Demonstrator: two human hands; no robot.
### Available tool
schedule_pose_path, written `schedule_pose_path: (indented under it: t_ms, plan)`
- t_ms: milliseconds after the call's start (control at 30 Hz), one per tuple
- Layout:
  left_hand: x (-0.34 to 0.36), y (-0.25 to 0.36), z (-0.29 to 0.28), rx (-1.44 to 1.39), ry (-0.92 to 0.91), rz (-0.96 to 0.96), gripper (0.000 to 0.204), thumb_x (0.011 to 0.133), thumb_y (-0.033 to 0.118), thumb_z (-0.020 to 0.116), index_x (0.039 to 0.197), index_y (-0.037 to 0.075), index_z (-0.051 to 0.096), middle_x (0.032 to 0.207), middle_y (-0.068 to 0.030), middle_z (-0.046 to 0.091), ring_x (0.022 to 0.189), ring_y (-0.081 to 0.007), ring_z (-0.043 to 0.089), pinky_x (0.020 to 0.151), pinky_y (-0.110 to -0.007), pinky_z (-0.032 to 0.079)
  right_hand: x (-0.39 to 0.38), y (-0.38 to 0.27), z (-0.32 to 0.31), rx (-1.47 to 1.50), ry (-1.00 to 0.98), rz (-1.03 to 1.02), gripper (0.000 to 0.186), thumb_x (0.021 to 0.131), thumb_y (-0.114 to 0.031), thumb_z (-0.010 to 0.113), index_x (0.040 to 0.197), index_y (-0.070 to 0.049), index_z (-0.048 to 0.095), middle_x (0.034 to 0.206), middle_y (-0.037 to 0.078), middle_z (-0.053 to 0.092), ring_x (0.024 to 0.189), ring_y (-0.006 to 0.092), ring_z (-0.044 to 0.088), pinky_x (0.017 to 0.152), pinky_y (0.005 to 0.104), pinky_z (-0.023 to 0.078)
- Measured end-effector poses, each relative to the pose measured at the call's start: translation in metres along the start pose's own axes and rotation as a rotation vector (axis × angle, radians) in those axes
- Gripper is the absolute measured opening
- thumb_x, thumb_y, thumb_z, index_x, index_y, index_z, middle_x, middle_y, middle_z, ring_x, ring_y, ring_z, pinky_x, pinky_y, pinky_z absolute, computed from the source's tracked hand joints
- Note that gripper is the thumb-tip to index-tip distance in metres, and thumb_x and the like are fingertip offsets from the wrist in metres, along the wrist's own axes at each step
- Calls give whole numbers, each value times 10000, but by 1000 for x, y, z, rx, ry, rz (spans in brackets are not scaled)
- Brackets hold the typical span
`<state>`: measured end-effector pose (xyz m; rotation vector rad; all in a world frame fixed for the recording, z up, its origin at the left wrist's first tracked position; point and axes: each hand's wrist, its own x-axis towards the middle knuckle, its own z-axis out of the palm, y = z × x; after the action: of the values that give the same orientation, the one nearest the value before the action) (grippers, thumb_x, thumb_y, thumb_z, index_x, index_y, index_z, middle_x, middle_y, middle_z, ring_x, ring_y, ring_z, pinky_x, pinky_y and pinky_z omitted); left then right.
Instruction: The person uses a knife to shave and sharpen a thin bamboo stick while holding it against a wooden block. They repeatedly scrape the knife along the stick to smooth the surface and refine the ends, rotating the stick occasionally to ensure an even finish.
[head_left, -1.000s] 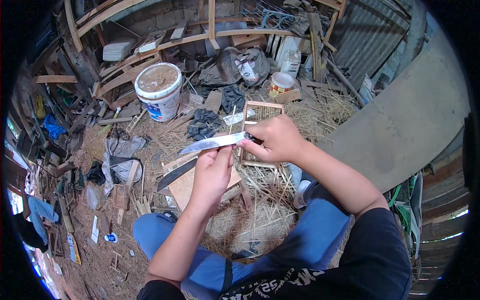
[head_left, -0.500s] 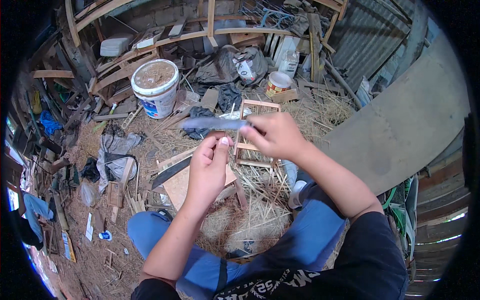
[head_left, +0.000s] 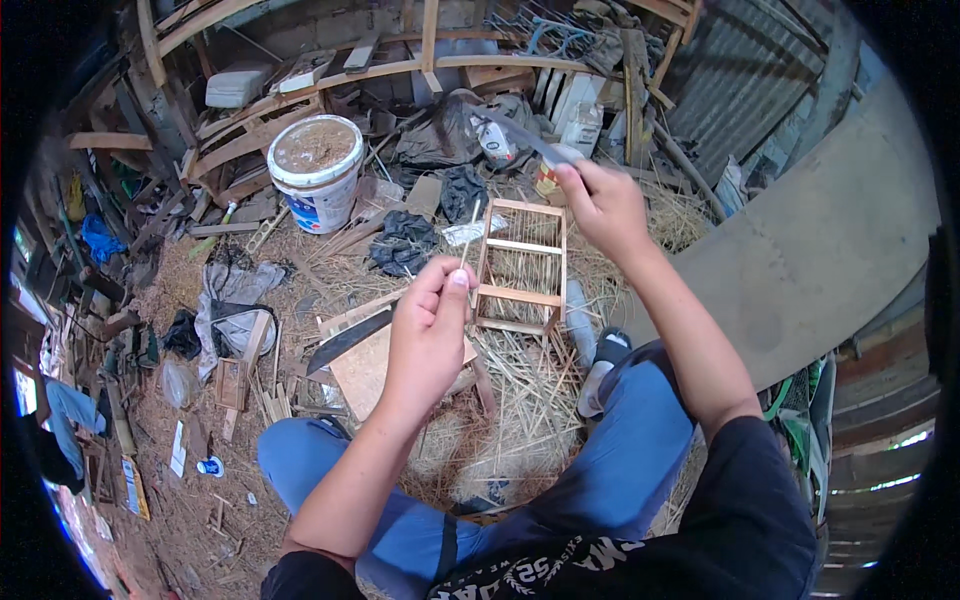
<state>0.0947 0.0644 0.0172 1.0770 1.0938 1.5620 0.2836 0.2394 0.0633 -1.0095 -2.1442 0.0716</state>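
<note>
My left hand [head_left: 430,325] is closed around a thin pale stick [head_left: 470,232] that points up and away from me. In my right hand [head_left: 608,212] is a knife, its long blade [head_left: 522,134] slanting up to the left, apart from the stick. Beyond my left hand stands a small wooden cage-like frame [head_left: 520,297] with thin rods along its sides. Under my left forearm is a low wooden stool [head_left: 362,373], and a dark, long blade [head_left: 345,341] lies across it.
A white bucket [head_left: 316,182] of brownish material stands at the far left. Cut straw and slivers [head_left: 520,400] litter the ground between my legs. At the right leans a large curved board [head_left: 800,230]. Black plastic [head_left: 402,243] lies behind the stool. Another person's leg [head_left: 75,410] shows at the left edge.
My right hand has swung the knife up and to the right, away from my left hand. The stick now shows upright above my left fingers, which stay nearly in place.
</note>
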Motion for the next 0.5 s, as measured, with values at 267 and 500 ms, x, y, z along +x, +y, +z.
schedule_pose_path:
  t_ms: [267, 500]
  plan:
    - [0, -1, -6, -29, 51, -121, 189, 1073, 160, 522, 1067, 33, 661, 765, 58, 516, 676, -17, 416, 594, -229, 339, -37, -54, 13, 34, -293, -383, 425, 932, -424, 643, 714, -61, 609, 632, 143, 618, 584, 356, 640, 536, 460, 485]
    - [-7, -1, -7, 201, 99, 7, 213, 1062, 165, 542, 1077, 2, 678, 733, 49, 514, 663, -16, 423, 576, -228, 348, -40, -62, 13, 57, -266, -440, 381, 898, -346, 683, 682, -59, 553, 598, 136, 575, 558, 351, 609, 492, 450, 446]
